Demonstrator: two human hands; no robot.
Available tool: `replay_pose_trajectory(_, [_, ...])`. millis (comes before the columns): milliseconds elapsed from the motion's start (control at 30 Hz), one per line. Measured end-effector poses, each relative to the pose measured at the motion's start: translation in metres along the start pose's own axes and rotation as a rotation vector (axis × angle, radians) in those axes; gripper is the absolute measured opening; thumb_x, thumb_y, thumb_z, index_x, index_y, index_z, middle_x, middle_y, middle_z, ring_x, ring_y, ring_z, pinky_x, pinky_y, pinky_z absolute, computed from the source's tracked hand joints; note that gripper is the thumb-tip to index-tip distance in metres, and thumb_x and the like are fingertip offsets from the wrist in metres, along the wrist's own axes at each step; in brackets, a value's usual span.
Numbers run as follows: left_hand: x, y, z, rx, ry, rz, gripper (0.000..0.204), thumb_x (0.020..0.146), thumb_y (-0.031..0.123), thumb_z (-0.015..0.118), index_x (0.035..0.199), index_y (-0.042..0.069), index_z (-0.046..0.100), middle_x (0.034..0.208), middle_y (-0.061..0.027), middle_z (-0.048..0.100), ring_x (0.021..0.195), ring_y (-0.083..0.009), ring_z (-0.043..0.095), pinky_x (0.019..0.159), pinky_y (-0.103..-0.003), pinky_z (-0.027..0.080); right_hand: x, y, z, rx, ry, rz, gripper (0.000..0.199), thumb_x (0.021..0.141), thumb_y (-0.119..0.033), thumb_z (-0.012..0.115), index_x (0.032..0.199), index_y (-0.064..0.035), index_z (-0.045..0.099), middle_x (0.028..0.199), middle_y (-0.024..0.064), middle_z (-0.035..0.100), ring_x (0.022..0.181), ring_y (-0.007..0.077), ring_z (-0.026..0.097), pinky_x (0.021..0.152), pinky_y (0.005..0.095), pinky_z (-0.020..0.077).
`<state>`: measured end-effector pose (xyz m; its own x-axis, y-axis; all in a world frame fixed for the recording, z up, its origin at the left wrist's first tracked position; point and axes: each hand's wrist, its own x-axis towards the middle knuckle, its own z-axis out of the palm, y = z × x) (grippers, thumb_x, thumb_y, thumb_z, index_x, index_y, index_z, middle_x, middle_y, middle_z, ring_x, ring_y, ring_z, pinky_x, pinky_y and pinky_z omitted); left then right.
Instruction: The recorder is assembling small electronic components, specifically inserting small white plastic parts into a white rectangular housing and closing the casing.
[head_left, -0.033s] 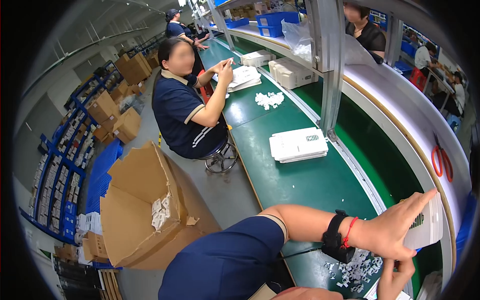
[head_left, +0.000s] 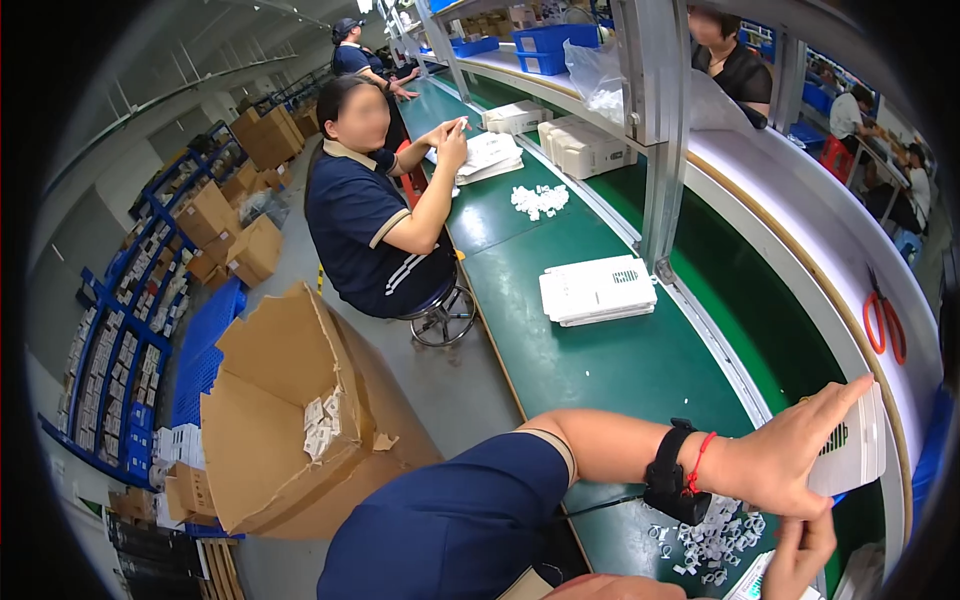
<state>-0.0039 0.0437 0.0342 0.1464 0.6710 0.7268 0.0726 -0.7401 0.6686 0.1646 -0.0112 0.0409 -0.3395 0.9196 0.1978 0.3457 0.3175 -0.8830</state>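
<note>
Holding a flat white plastic device (head_left: pixel 850 450) with the left hand (head_left: pixel 790 455), fingers stretched out flat along its face and pressing it, at the right edge of the green workbench (head_left: pixel 600 370). Reaching up from below with the right hand (head_left: pixel 800 555), fingertips coming close under the left palm (not possible to tell if pinching something or open, since mostly cut by the lower edge). Lying just below the wrist, a loose heap of small white plastic parts (head_left: pixel 715 540), many still waiting there. Resting further up the bench, a stack of white devices (head_left: pixel 597 290), apart from the hands; impossible to tell from here if finished or still waiting. Judging by this, working somewhere in the middle: one unit in hand, plenty of small parts remaining. Sitting beyond on a stool, a co-worker in dark blue (head_left: pixel 370 220), handling something small near another pile of white pieces (head_left: pixel 540 200). Standing open on the floor at the left, a large cardboard box (head_left: pixel 290 410).
</note>
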Motion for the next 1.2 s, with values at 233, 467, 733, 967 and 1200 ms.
replay_pose_trajectory(233, [-0.001,0.003,0.005,-0.063,-0.015,0.101,0.097,0.056,0.01,0.075,0.136,-0.004,0.022,0.113,-0.0213,0.045,0.1,-0.0371,0.05,0.086,-0.041,0.043,-0.002,-0.001,-0.013,0.341,0.247,-0.042,0.048,0.098,-0.014,0.042,0.137,0.011,0.028,0.135,0.0248,0.043,0.12,0.0305,0.049,0.095,0.04,0.0439])
replay_pose_trajectory(467, [-0.006,0.0,0.007,0.086,-0.045,0.222,0.085,0.055,0.011,0.075,0.128,-0.003,0.034,0.117,-0.0234,0.044,0.1,-0.0395,0.05,0.084,-0.043,0.043,0.008,-0.013,0.006,0.594,0.367,-0.108,0.045,0.097,-0.011,0.044,0.135,0.0103,0.032,0.134,0.026,0.043,0.118,0.0312,0.051,0.094,0.0394,0.0444])
replay_pose_trajectory(733, [-0.001,0.0,-0.007,0.277,-0.156,0.211,0.089,0.049,0.011,0.072,0.129,-0.002,0.034,0.114,-0.0219,0.045,0.096,-0.0385,0.051,0.078,-0.042,0.043,0.015,0.003,0.006,-0.424,0.398,-0.481,0.032,0.092,-0.004,0.052,0.122,0.0083,0.049,0.12,0.0238,0.055,0.103,0.0271,0.059,0.086,0.0345,0.048])
replay_pose_trajectory(967, [0.0,0.007,-0.016,0.438,-0.219,0.28,0.109,0.044,0.011,0.079,0.142,0.009,0.031,0.125,-0.0222,0.045,0.095,-0.0356,0.054,0.076,-0.043,0.041,0.015,0.017,-0.002,0.137,0.395,-0.148,0.031,0.098,-0.013,0.046,0.119,0.0067,0.057,0.113,0.0111,0.062,0.103,0.0147,0.057,0.092,0.0268,0.042])
replay_pose_trajectory(1200, [-0.011,0.009,0.0,0.444,-0.263,0.411,0.106,0.044,0.015,0.082,0.139,0.005,0.034,0.131,-0.0228,0.042,0.108,-0.0352,0.051,0.083,-0.041,0.039,0.009,0.024,-0.006,0.307,0.415,-0.09,0.022,0.088,-0.01,0.063,0.106,0.0004,0.055,0.091,0.0024,0.058,0.08,0.0063,0.052,0.075,0.0201,0.0432])
